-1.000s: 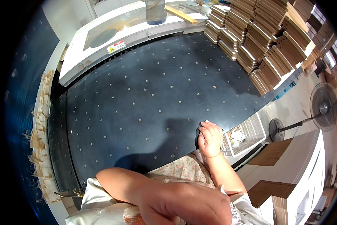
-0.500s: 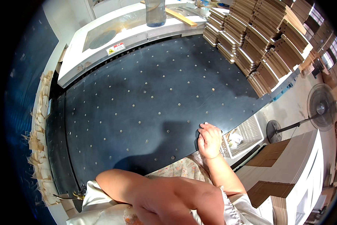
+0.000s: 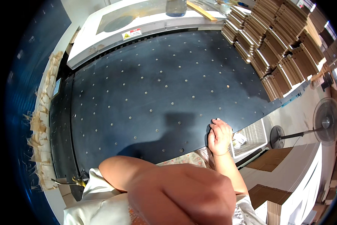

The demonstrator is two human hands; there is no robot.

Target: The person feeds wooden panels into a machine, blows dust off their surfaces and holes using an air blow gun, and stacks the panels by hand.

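- Since the earlier frames the right hand (image 3: 219, 135) has stayed planted on the near right edge of the table (image 3: 157, 93), fingers shifting only slightly; the bent left arm has swung closer under the camera and now fills more of the lower middle of the view
- The right hand lies palm down on the dark surface, fingers loosely curled against it and grasping nothing; its forearm runs back toward the lower right
- The left hand is out of view; only the elbow and upper arm show, huge and blurred at the bottom, above a pale sleeve, so its state cannot be told
- The table is a broad black bed dotted with small pale studs in rows; a shadow of the person falls across it just left of the right hand
- Along the far right edge of the table stand stacks of flat brown cardboard (image 3: 277, 48), packed close in leaning rows
- Beyond the far edge runs a white machine housing (image 3: 146, 26) with a yellow-and-red warning label (image 3: 131, 34); a wooden strip (image 3: 201, 10) lies on top of it
- On the left side, cardboard offcuts (image 3: 41, 123) pile along the table's edge
- Just right of the right hand, below the table edge, sits a white wire basket (image 3: 251, 135); farther right stands a pedestal fan (image 3: 326, 122) on the floor
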